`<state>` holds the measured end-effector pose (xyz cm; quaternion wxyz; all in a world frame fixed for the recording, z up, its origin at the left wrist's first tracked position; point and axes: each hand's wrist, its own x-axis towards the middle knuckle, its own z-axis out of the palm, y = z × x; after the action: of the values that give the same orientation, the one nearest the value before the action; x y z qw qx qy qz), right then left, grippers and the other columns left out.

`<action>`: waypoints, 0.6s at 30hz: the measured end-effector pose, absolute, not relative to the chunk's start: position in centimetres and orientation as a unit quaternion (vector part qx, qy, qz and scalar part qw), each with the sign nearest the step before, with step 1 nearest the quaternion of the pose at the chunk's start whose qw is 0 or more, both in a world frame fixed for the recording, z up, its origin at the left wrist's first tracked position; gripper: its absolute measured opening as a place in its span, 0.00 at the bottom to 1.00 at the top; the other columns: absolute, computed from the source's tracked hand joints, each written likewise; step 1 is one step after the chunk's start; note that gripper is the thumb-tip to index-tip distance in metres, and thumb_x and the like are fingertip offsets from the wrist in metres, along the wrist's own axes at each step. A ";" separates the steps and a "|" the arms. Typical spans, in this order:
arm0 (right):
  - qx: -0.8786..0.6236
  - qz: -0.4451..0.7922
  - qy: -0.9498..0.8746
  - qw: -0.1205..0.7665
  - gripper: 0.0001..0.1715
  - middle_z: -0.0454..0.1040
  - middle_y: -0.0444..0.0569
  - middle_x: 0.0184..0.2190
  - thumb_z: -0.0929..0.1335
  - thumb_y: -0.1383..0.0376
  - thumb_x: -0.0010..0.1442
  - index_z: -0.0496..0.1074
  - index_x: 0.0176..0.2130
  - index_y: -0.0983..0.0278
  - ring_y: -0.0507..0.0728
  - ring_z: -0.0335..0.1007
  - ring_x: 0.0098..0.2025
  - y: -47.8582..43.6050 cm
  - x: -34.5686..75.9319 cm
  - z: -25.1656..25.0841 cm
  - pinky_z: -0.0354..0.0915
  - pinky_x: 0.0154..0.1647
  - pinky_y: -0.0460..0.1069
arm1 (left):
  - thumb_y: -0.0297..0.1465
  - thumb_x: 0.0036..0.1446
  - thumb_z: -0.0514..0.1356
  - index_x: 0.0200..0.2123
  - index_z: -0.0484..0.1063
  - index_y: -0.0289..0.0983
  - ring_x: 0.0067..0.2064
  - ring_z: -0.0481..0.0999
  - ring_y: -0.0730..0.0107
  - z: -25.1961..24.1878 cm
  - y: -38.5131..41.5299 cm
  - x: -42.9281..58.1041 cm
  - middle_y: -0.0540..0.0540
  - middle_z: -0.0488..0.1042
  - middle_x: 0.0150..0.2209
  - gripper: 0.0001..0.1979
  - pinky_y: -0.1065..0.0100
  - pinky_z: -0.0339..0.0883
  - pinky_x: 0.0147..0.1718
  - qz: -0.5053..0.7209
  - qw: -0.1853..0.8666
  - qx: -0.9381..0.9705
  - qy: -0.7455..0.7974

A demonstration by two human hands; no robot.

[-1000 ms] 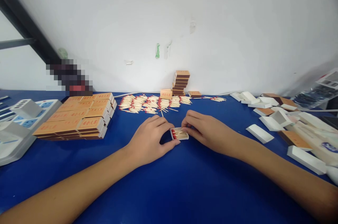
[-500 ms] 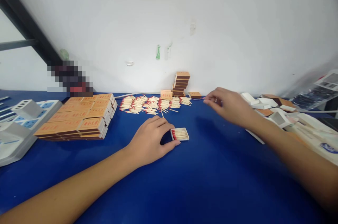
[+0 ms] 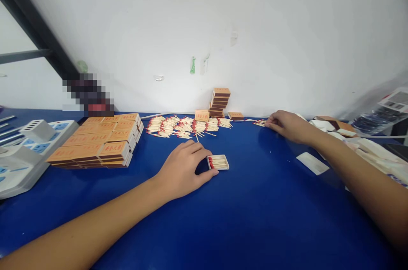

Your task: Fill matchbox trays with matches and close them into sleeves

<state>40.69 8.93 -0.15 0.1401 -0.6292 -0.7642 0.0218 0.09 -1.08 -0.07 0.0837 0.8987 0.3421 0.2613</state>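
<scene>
My left hand (image 3: 188, 170) rests on the blue table, thumb and index finger around the left end of a white matchbox tray (image 3: 228, 168). Inside the tray lie several red-tipped matches (image 3: 219, 162). Farther back on the right, my right hand (image 3: 287, 127) has its fingers pinched at the ends of a few matches (image 3: 259, 123) by the wall. How firmly it grips them is partly hidden. A wide spread of loose matches (image 3: 162, 127) lies along the back. Behind it rises a stack of closed matchboxes (image 3: 219, 102), with single boxes beside it.
Rows of closed matchboxes (image 3: 95, 138) are piled at the left, beside a white power strip (image 3: 41, 155). Under and beyond my right forearm lie empty trays and sleeves (image 3: 338, 125), plus a flat white piece (image 3: 312, 163). The white wall (image 3: 270, 49) bounds the table's back.
My right hand has moved right and down to the few matches by the wall. My left hand keeps its hold on the tray. The view has shifted slightly.
</scene>
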 end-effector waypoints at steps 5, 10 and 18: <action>-0.608 0.028 -0.782 0.135 0.15 0.78 0.58 0.34 0.64 0.58 0.67 0.74 0.35 0.63 0.60 0.73 0.33 8.5 40.0 0.4 0.64 0.36 0.55 | 0.40 0.64 0.67 0.49 0.78 0.37 0.47 0.77 0.56 0.0 -1.1 0.1 0.43 0.79 0.44 0.16 0.53 0.72 0.50 0.258 0.084 0.899 0.342; -0.595 0.005 -0.793 0.132 0.15 0.78 0.55 0.34 0.65 0.55 0.65 0.74 0.34 0.61 0.61 0.73 0.34 8.8 39.2 -0.3 0.65 0.36 0.54 | 0.40 0.65 0.67 0.49 0.78 0.37 0.46 0.77 0.56 0.0 -1.1 0.1 0.43 0.80 0.44 0.15 0.53 0.72 0.50 0.263 0.084 0.899 0.340; -0.589 -0.021 -0.795 0.147 0.16 0.77 0.56 0.37 0.65 0.54 0.65 0.75 0.37 0.62 0.63 0.73 0.36 8.9 39.2 -0.8 0.65 0.39 0.55 | 0.40 0.64 0.67 0.49 0.78 0.37 0.46 0.77 0.56 0.0 -1.1 0.1 0.43 0.80 0.44 0.16 0.53 0.72 0.50 0.262 0.080 0.899 0.341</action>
<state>39.24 8.92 -0.82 0.1466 -0.5886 -0.7947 -0.0214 0.10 -1.10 0.00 0.0804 0.8993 0.3410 0.2618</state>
